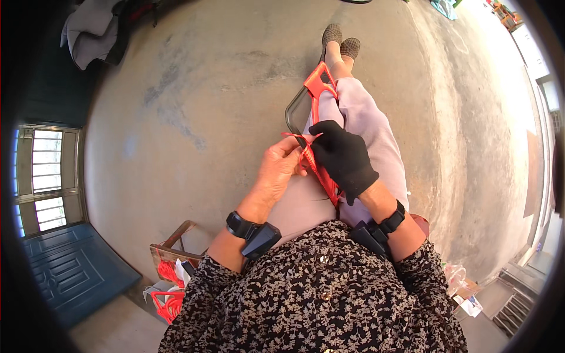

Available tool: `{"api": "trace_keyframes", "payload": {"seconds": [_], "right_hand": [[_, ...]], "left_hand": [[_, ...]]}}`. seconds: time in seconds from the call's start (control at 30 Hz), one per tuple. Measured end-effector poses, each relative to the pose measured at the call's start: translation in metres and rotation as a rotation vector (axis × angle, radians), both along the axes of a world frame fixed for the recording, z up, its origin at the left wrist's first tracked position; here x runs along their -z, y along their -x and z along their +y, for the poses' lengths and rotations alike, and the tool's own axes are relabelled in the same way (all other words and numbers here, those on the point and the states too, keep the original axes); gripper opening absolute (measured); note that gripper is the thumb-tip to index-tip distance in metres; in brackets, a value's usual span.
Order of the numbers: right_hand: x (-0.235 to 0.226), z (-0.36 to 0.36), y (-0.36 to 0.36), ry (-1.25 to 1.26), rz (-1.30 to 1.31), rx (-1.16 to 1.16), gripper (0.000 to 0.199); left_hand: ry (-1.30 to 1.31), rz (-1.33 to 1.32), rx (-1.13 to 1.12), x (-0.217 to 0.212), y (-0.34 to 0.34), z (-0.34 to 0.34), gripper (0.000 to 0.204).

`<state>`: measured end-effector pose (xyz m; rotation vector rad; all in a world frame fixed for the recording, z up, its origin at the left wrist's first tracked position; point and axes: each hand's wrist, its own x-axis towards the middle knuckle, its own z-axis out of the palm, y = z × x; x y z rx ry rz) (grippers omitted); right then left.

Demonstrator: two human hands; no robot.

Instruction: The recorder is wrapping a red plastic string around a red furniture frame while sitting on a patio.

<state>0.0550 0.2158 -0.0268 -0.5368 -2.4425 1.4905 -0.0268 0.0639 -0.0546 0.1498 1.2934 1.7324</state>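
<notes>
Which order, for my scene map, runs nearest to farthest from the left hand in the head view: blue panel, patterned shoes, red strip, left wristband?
1. Red strip: touching the left hand.
2. Left wristband: behind it, on the wrist.
3. Patterned shoes: ahead, near the top.
4. Blue panel: far left, low.

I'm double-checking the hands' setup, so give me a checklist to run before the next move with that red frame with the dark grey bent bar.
1. Frame supported: ok; the red frame with the dark grey bent bar lies along the lilac cloth trousers.
2. Strip gripped: ok; the bare left hand pinches the thin red strip.
3. Right hand covered: ok; the right hand wears a black fabric glove.
4. Both hands gloved: not ok; the left is bare.
5. Right fingers' hold: cannot tell; the back of the glove hides most of it.
6. Strip fastened to bar: cannot tell; fingers cover that spot.
</notes>
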Motion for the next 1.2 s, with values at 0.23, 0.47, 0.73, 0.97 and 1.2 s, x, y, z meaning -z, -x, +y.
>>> {"api": "trace_keyframes", "payload": {"seconds": [0.23, 0.47, 0.73, 0.97, 1.2], "right_hand": [[-0.011, 0.008, -0.003, -0.012, 0.080, -0.033, 0.046], [-0.074, -0.011, -0.003, -0.436, 0.352, -0.179, 0.051], [-0.092, -0.017, -0.024, 0.086, 0.439, -0.581, 0.008], [-0.090, -0.003, -0.066, 0.649, -0.071, -0.382, 0.009], [-0.113, -0.001, -0.075, 0.790, -0.118, -0.343, 0.009]], "left_hand": [[-0.023, -0.096, -0.220, -0.021, 0.005, -0.015, 0.011], [-0.135, -0.031, 0.386, -0.136, 0.000, -0.091, 0.014], [-0.652, 0.281, 0.592, -0.156, 0.024, -0.152, 0.020], [0.250, 0.378, 0.099, -0.087, 0.020, -0.064, 0.026], [0.339, 0.718, -0.027, -0.034, -0.014, 0.000, 0.039]]}}
